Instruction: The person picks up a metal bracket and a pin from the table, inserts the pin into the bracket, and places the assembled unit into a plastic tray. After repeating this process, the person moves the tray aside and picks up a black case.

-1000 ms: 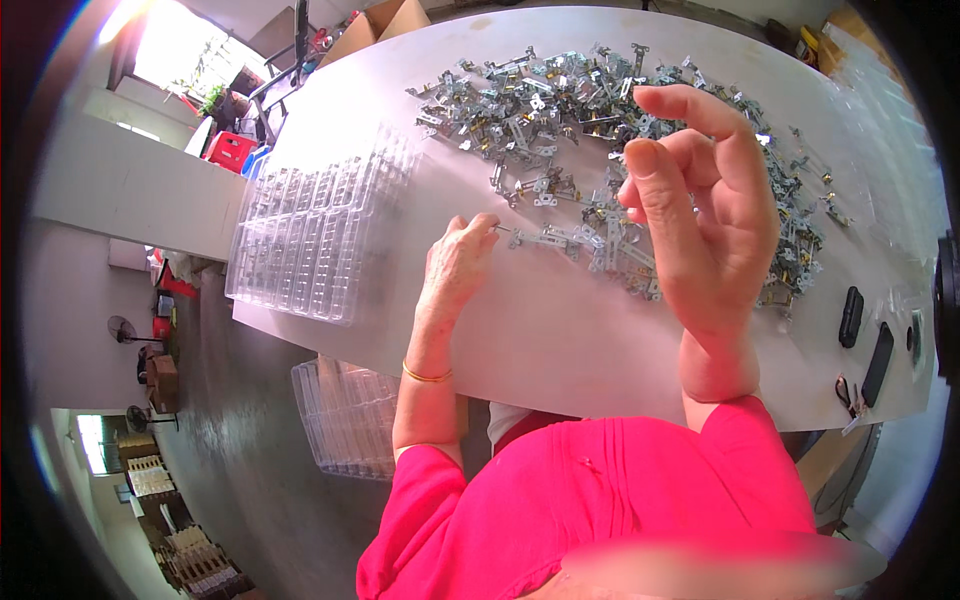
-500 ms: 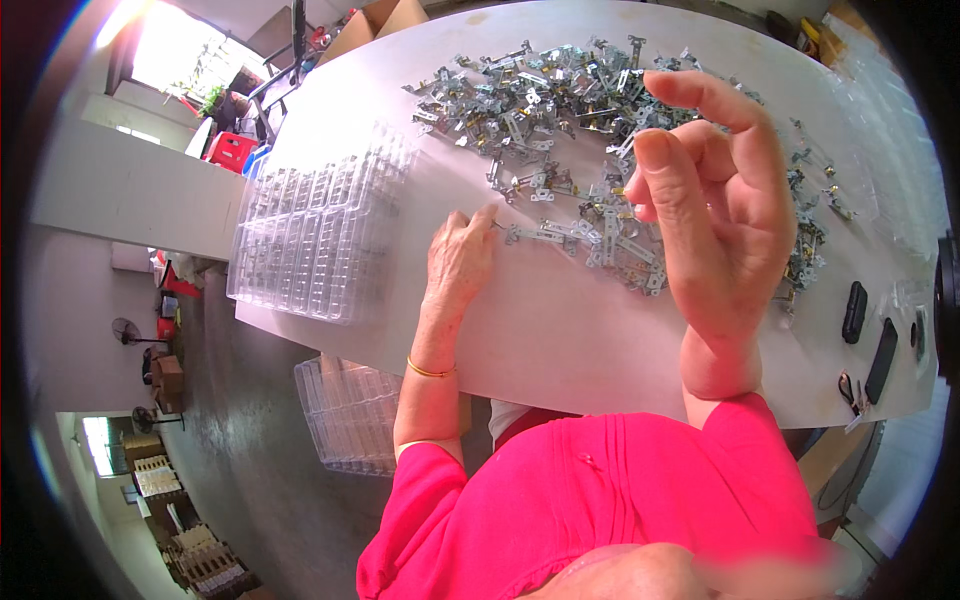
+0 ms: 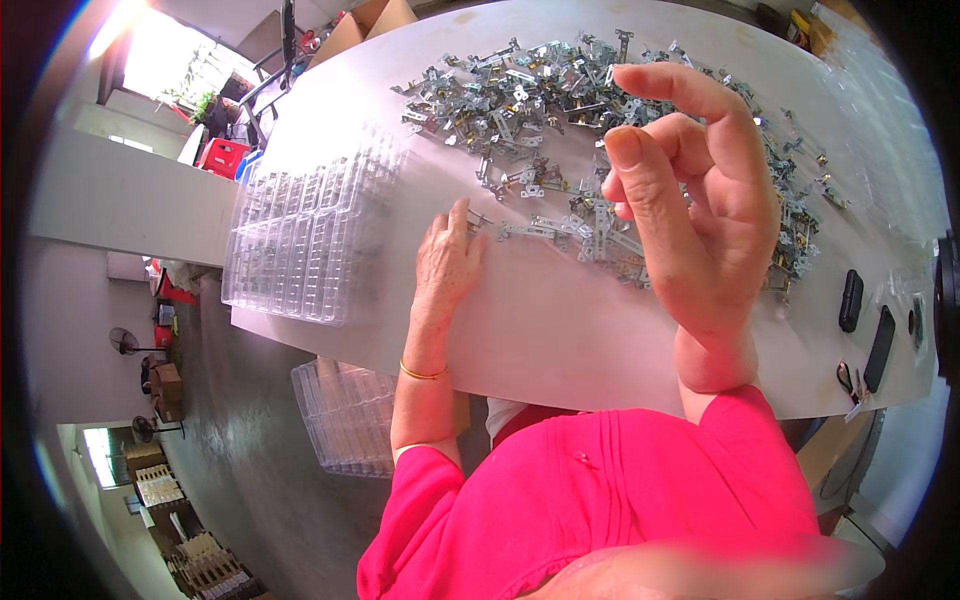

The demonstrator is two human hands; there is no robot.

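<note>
Nearest to the camera is the pink shirt (image 3: 610,500) of the person, which fills the lower part of the view. From it two bare forearms go up to the white table (image 3: 560,330).

The right hand (image 3: 690,210) is raised above the table, close to the camera, so it looks very big. Its fingers are bent and loosely curled, the thumb stands near the index finger, and the palm faces left. I cannot tell if something small is held between the fingertips; nothing clear shows there.

The left hand (image 3: 447,265) lies flat on the table, with the fingers together and stretched forward. On its wrist is a thin gold bangle (image 3: 424,374). The fingertips touch a small flat metal bracket (image 3: 478,219), which lies at the near edge of the parts.

Just beyond both hands, a big pile of small metal brackets (image 3: 530,100) spreads over the middle and the far side of the table, silver with some brass-coloured pieces. Part of it is hidden behind the right hand.

To the left of the left hand, a clear plastic tray (image 3: 300,240) with many small compartments lies on the table corner. Another stack of clear trays (image 3: 345,415) stands lower, beside the table.

At the right edge of the table lie two dark oblong objects (image 3: 865,320).
</note>
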